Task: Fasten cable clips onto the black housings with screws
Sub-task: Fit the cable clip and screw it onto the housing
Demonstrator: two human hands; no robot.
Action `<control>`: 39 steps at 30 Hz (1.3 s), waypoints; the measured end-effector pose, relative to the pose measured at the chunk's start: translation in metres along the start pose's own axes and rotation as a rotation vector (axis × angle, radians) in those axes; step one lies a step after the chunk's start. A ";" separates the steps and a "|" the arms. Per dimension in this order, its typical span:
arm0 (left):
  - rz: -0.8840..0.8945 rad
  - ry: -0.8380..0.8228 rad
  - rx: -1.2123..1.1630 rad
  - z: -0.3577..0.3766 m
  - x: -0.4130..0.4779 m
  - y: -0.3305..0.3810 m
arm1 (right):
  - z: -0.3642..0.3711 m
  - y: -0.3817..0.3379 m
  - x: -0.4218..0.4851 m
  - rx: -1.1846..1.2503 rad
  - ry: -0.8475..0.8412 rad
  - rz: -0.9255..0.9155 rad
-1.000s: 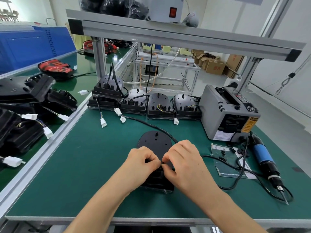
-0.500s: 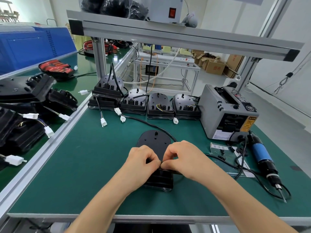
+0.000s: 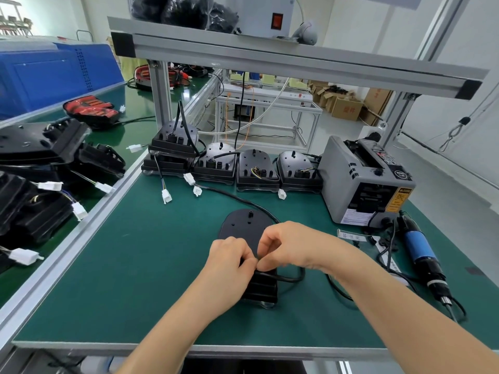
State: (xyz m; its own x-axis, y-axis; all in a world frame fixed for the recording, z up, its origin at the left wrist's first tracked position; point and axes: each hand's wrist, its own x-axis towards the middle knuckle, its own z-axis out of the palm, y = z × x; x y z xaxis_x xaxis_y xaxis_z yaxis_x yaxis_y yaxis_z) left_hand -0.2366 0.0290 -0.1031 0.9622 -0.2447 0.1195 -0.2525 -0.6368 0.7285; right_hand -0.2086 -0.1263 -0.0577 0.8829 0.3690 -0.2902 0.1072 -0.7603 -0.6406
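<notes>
**Both hands pinch over the housing**

The black housing lies on the worktop, its long axis running away from the person. Over its middle, the left hand pinches the black cable. The right hand meets it with curled fingers. Whether that grip holds anything is hidden, and no clip shows.

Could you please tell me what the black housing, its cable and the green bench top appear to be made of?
The black housing: probably moulded plastic, matte, with ribs and small bosses. The cable: likely a rubber or PVC jacket, smooth, slightly glossy, bending in a loose loop. The bench top: seemingly a rubber or vinyl mat, matte green, edged in silvery metal.
</notes>
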 end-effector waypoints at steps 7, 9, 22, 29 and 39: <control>0.025 0.002 -0.010 -0.003 -0.002 0.000 | -0.005 0.002 0.004 0.042 -0.087 0.023; 0.027 -0.007 -0.018 -0.004 -0.002 -0.001 | -0.006 0.002 0.007 0.023 -0.111 0.032; 0.017 -0.061 -0.019 -0.010 -0.002 -0.009 | -0.009 -0.001 0.012 0.062 -0.208 0.037; 0.020 -0.083 -0.044 -0.011 0.001 -0.016 | -0.006 -0.001 0.012 0.052 -0.187 0.022; 0.073 -0.110 -0.049 -0.010 0.001 -0.021 | 0.003 0.002 0.006 0.017 -0.078 -0.017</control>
State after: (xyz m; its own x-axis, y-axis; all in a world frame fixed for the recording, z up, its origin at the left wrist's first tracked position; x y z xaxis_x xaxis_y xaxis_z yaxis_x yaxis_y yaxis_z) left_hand -0.2291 0.0493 -0.1112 0.9238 -0.3696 0.1002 -0.3132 -0.5788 0.7529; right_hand -0.2045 -0.1241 -0.0623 0.8429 0.4228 -0.3328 0.1139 -0.7447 -0.6576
